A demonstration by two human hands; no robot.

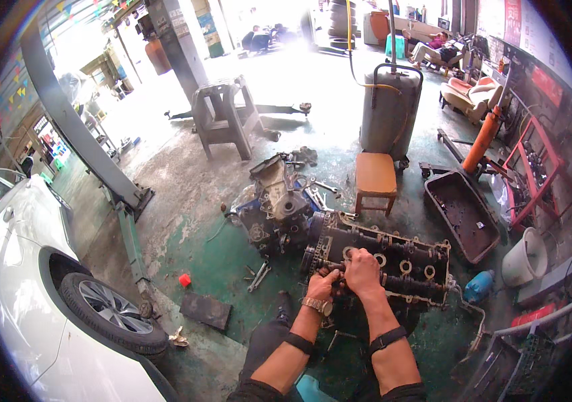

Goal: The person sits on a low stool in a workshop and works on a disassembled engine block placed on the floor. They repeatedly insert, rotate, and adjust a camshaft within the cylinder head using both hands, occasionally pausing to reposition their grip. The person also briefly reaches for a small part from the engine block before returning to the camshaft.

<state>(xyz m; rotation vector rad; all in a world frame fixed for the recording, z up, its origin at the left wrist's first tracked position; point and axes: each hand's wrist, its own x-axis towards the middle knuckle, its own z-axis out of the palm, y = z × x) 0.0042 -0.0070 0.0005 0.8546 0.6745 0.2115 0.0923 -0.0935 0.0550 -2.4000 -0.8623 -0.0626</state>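
In front of me stands an engine (393, 261) with its top uncovered, dark inside with several round pale rings along its middle. My left hand (323, 284), a watch on its wrist, is closed at the near left edge of this engine. My right hand (364, 271) is closed just right of it, fingers pointing down over the engine's top. Whatever lies in the fingers of either hand is too small and too covered to name. Beyond the left end of the engine sits a greasy metal engine assembly (276, 204) on the floor.
A small wooden stool (376, 175) and a tall grey tank (390, 110) stand behind the engine. At the right are a black tray (461, 213) and a white bucket (526, 256). Wrenches (259, 275) lie at the left, near a white car (25, 268). People sit far back.
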